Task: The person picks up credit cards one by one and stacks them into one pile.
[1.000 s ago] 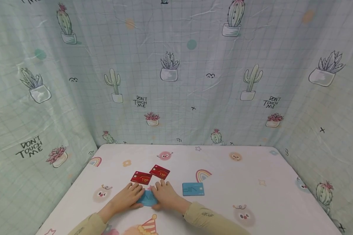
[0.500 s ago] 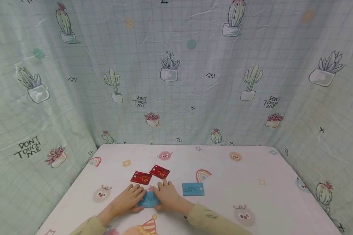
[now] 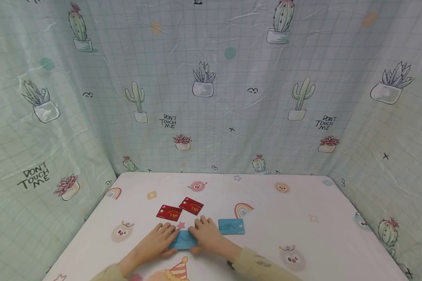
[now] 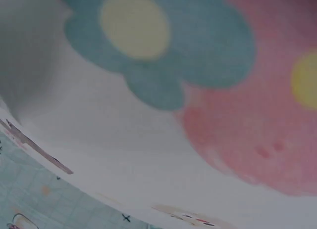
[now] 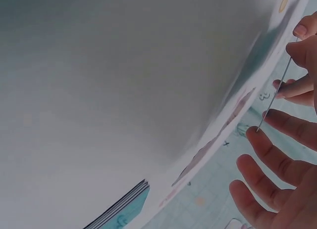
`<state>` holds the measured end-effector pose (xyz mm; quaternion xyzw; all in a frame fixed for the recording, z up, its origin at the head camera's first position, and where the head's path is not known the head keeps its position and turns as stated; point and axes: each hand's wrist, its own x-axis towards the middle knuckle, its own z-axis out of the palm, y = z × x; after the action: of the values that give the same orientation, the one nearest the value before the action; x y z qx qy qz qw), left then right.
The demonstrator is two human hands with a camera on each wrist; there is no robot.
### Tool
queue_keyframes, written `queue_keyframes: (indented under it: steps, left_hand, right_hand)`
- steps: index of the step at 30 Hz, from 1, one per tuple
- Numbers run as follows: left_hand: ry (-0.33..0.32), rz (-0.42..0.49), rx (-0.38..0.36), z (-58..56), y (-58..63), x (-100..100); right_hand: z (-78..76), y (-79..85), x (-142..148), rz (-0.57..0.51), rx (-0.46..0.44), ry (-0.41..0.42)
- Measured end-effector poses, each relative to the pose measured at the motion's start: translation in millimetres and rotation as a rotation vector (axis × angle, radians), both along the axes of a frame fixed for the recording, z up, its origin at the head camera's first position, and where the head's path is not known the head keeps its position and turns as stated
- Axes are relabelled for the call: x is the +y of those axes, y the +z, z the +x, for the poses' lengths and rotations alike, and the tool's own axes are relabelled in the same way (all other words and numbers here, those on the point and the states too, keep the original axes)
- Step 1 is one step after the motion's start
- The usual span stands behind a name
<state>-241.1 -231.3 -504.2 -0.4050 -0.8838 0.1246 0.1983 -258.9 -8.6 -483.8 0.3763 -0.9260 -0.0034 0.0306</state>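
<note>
Low over the table, a blue card [image 3: 183,240] is held between both hands. My left hand [image 3: 157,241] grips its left edge, and my right hand [image 3: 211,239] pinches its right edge with thumb and fingers. From the right wrist, the card [image 5: 275,93] appears edge-on as a thin line, apart from the table, with right-hand fingers [image 5: 270,155] on it. A stack of blue cards [image 3: 231,226] lies just right of my right hand; its layered edges [image 5: 121,204] show in the right wrist view. The left wrist view shows neither hand clearly.
Two red VIP cards, one left [image 3: 169,212] and one right [image 3: 191,206], lie flat beyond my hands. The white table [image 3: 285,210] has printed cartoon figures. Cactus-patterned cloth [image 3: 211,109] stands around its back and sides.
Both hands have shifted slightly right and nearer to me, carrying the blue card with them. The red cards and the blue stack have stayed in place.
</note>
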Motion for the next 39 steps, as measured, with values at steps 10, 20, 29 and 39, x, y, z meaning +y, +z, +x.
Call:
queue_keyframes:
  steps: [10,20,29,39]
  left_hand:
    - [0.038,0.034,-0.091,9.5,4.2,18]
    - [0.048,0.029,-0.133,18.6,11.6,39]
    - [0.009,0.056,-0.093,20.6,18.6,55]
    - [-0.084,0.066,0.014,14.8,18.2,70]
  right_hand:
    - [6.6,4.7,19,-0.022,-0.003,-0.005]
    - [15.0,10.3,40,-0.050,0.009,0.004]
    - [16.9,18.0,59,-0.071,-0.048,-0.018]
    - [16.1,11.8,85,-0.114,0.014,-0.001]
